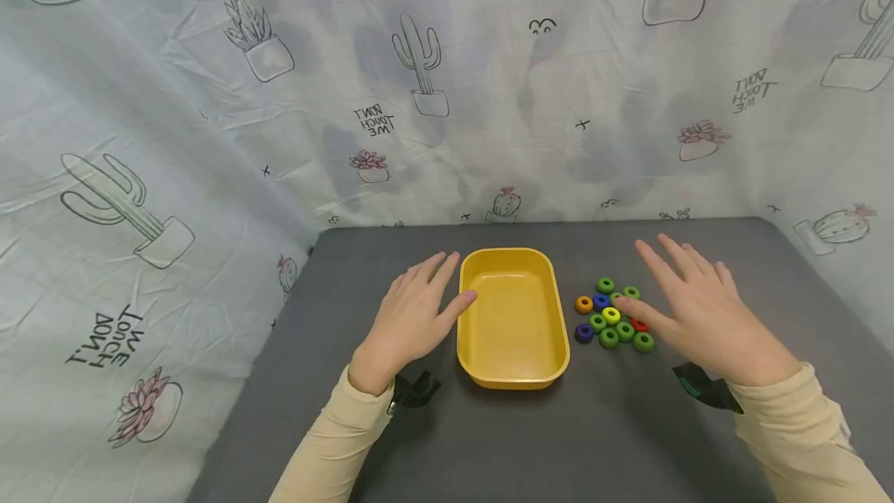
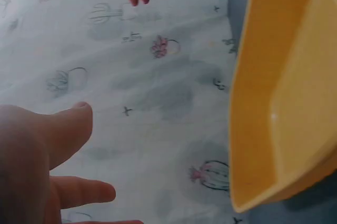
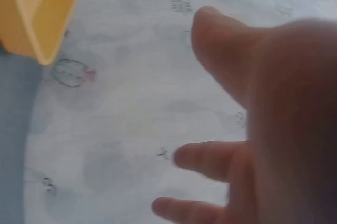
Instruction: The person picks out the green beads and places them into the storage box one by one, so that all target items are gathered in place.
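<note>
Rings (image 1: pixel 611 321) are seen at nine o'clock from the nearer right hand (image 1: pixel 698 320), spread wide, empty, like the left hand (image 1: pixel 407 317)

Soft, even light in my head view; dimmer, hazier wrist feeds.
I see faint shadows on the grey table (image 1: pixel 559 441) beside both sleeves (image 1: pixel 803 441) and a mild sheen inside the yellow tray (image 1: pixel 513 324). In my right wrist feed, the right hand (image 3: pixel 279 110) looms dark and blurred, and the cloth (image 3: pixel 131 113) print is smeared.
</note>
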Motion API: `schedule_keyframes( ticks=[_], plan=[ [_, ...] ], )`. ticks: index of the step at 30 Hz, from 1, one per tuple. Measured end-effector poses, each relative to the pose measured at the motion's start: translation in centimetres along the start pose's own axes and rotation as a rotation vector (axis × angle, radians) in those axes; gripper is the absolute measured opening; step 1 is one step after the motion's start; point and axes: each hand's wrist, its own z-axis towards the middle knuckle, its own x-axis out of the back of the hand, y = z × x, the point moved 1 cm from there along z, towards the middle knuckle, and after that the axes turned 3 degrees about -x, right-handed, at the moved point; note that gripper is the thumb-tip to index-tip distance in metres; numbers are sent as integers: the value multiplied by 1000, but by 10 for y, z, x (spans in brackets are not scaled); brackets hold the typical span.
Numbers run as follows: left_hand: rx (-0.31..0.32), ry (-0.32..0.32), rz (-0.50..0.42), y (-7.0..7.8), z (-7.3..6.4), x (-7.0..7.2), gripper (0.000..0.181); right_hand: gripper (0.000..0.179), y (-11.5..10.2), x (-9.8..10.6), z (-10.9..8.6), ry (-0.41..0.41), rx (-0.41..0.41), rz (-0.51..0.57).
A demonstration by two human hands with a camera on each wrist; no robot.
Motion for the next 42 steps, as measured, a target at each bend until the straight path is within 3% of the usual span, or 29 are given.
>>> schedule_keyframes(
  ticks=[6,15,26,36,42],
  plan=[
    [10,56,-59,-9,4,-17,69,93,14,-16,-4,1,54,14],
    [85,38,-346,-26,13,-43,58,82,32,-43,-10,-27,29,-10],
    [126,-5,-398,-38,18,-69,57,61,53,-71,-12,-7,68,2],
    [63,-18,-458,-41,22,-83,53,39,68,-89,-14,48,110,-7],
    [58,-27,-473,-41,24,-88,50,31,73,-96,-14,76,122,-5]
  ],
)
